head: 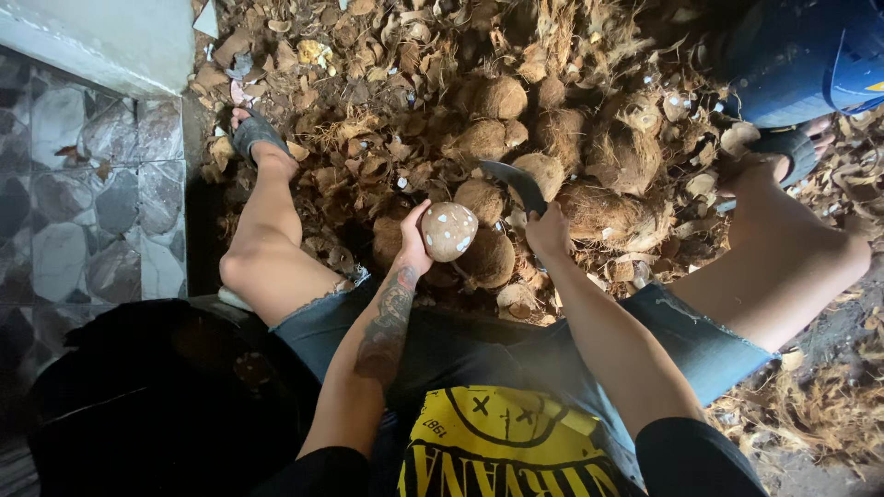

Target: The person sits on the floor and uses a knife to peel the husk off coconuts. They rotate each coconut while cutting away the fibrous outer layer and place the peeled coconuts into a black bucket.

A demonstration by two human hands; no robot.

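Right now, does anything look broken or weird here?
The coconut in the left hand looks chipped: pale patches dot its brown shell. The right hand holds a curved blade just beside it. Torn husk scraps cover the ground all around.

The coconut [448, 231] in the left hand [414, 244] looks smooth and matt, pale brown with white chipped patches. The blade [516, 181] held by the right hand [549, 232] is dull grey metal. Around them lie rough, fibrous husked coconuts [603, 156] and dry husk scraps [368, 55]; the floor tiles [87, 202] shine glossy.

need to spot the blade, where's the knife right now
In the head view, centre: the knife is in the right hand, right of the peeled coconut.
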